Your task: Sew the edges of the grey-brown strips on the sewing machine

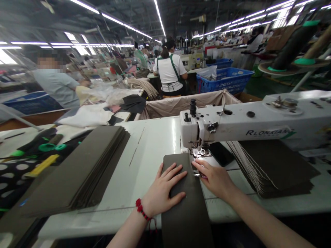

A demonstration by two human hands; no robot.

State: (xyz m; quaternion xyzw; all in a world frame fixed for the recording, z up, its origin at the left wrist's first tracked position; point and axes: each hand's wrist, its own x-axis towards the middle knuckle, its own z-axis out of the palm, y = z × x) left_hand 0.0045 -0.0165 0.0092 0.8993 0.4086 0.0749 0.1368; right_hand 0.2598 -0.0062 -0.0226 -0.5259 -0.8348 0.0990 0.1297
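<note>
Well, the fingers of the left hand (pixel 162 189) were spread open and lay flat on a dark olive strip of material (pixel 184 206), pressing it against the table. The right hand's fingers (pixel 204 172) were held close together at the strip's edge, but whether they pinched it or only rested there could not be told. The strip ran lengthwise beneath both hands, its far end under the presser foot (pixel 200 151) of a long-arm sewing machine (pixel 253 120). A red beaded bracelet (pixel 141 209) circled the left wrist. Just beside the needle area lay a dark phone-like slab (pixel 221 154). Fanned stacks of matching olive pieces sat to either side, one (pixel 74 168) left of the hands and one (pixel 274 165) under the machine's arm, both on the white table (pixel 147 162). Farther off, a co-worker (pixel 168 70) in a green-strapped apron stood beyond a blue plastic crate (pixel 224 81).
</note>
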